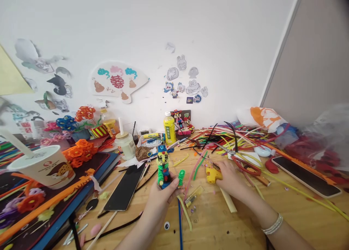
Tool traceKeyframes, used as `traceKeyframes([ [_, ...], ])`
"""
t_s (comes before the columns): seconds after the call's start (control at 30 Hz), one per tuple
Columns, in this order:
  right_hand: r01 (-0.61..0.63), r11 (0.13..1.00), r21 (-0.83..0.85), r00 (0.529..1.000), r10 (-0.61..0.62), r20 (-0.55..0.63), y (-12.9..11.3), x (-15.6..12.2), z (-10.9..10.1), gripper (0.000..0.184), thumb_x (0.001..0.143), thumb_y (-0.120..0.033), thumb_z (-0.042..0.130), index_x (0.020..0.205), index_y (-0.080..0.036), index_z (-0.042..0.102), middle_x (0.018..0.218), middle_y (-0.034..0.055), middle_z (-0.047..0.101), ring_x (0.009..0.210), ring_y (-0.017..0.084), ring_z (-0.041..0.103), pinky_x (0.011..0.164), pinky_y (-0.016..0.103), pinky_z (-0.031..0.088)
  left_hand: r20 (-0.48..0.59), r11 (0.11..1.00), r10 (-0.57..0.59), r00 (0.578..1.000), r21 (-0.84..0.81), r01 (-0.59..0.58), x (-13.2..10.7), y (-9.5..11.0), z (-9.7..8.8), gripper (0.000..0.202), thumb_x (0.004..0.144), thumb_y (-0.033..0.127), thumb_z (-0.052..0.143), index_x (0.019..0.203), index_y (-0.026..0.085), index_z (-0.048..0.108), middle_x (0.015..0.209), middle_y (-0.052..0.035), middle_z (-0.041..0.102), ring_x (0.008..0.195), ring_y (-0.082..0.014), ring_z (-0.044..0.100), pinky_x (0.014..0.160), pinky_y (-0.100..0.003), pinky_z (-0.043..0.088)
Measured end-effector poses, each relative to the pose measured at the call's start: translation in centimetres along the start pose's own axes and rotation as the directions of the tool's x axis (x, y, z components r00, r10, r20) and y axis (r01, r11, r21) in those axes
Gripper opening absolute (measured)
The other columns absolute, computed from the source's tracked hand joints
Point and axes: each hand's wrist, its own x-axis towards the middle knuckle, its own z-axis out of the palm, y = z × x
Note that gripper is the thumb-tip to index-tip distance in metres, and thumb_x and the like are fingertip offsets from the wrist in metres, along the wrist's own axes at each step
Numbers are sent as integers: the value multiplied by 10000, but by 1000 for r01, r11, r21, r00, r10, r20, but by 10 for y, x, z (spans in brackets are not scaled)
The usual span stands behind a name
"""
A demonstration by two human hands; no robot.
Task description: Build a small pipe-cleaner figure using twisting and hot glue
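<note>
My left hand (166,195) is closed round a small figure (163,166) made of fuzzy pipe cleaners. The figure stands upright, with a blue top, a pale yellow face with black markings, a blue body and green limbs. My thumb presses its lower part, and a green limb (181,177) sticks out to the right. On the right, my right hand (231,177) has its fingers round a yellow glue gun (212,174) at table level. A pale stick (228,201) lies beneath my right wrist. Some of the right fingers are hidden behind the hand.
A black phone (124,188) lies left of my left hand. Another phone (305,175) is at the right. A paper cup (43,166), glass jar (125,146) and yellow-green bottle (169,130) stand around. Scissors (225,148) lie by heaped pipe cleaners (201,133). A googly eye (166,225) sits in front.
</note>
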Motion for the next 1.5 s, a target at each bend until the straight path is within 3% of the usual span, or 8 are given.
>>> traceKeyframes([
  [0.23,68,967,247,993,-41,-112,-20,-8,-6,370,631,-38,475,967,-153,581,1016,105,549,1025,246,458,908,388,335,-11,1000,-6,1000,14,6,-4,0,2,346,481,273,798,718,147,579,632,24,602,588,-130,615,586,-248,532],
  [0.4,275,646,713,952,-288,-106,-63,-31,-12,240,787,-291,542,1001,-204,605,1023,66,563,986,204,509,873,333,400,34,997,-72,997,-18,73,-7,-6,6,359,462,262,806,719,161,575,609,20,629,568,-133,618,578,-247,523],
  [0.5,246,501,830,938,-338,-74,-80,-42,-9,259,780,-356,566,988,-210,618,981,55,561,938,198,525,816,306,433,45,993,-113,993,-35,115,-9,-13,7,368,449,258,812,723,163,585,638,6,644,625,-152,628,590,-259,524],
  [0.67,208,418,884,957,-275,-95,-85,-44,0,190,738,-362,616,799,-182,625,875,45,549,887,192,532,803,302,430,47,995,-87,995,-49,90,-14,-21,11,336,453,255,814,681,157,587,632,22,624,624,-130,608,592,-242,511],
  [0.87,14,259,966,970,-239,50,-82,-43,-4,231,763,-408,564,803,-182,586,725,13,571,647,156,568,609,282,474,236,994,-108,966,54,97,-14,-24,9,293,580,350,745,691,157,554,577,0,597,539,-129,562,530,-246,459],
  [1.13,25,353,935,999,-41,-11,-73,-38,-13,281,781,-385,528,953,-172,591,736,27,606,717,179,576,687,303,465,465,983,-120,877,181,38,-16,-28,-1,295,775,437,532,662,170,480,482,59,423,371,-43,343,393,-186,264],
  [1.33,77,387,919,996,-68,-55,-73,-43,-2,325,770,-355,553,1043,-178,558,704,11,574,663,159,572,627,282,477,560,957,-245,792,271,105,-19,-27,-1,363,814,517,401,729,170,467,475,55,451,337,-47,352,378,-195,239],
  [1.5,104,487,867,994,-75,-78,-73,-46,-7,289,777,-343,547,1018,-196,610,848,63,642,786,194,597,697,303,487,538,935,-257,803,350,64,-18,-24,-1,396,740,579,471,689,192,405,530,67,414,383,-45,319,405,-206,247],
])
